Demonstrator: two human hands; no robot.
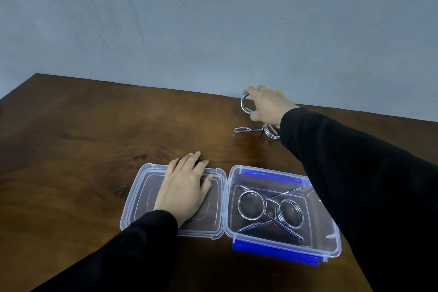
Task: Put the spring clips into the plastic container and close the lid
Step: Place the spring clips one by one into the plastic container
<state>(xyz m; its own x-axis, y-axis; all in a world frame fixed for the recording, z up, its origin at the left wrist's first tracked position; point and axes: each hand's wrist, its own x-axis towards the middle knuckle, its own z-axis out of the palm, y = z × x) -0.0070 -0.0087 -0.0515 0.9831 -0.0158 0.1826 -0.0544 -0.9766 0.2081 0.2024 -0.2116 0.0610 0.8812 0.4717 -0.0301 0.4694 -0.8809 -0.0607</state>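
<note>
A clear plastic container (331,242) with blue latches sits open near the table's front. Two chrome spring clips (270,211) lie crossed inside it. Its hinged clear lid (139,199) lies flat to the left, and my left hand (184,187) rests palm-down on it, fingers spread. Far back by the wall, my right hand (267,106) grips the ring of a spring clip (244,103) lifted off the table. Another spring clip (256,130) lies on the table just below that hand, partly hidden by my sleeve.
The dark wooden table (94,137) ends against a grey wall (213,19) at the back. Its left corner lies at the far left. My black right sleeve (355,185) crosses over the container's right side.
</note>
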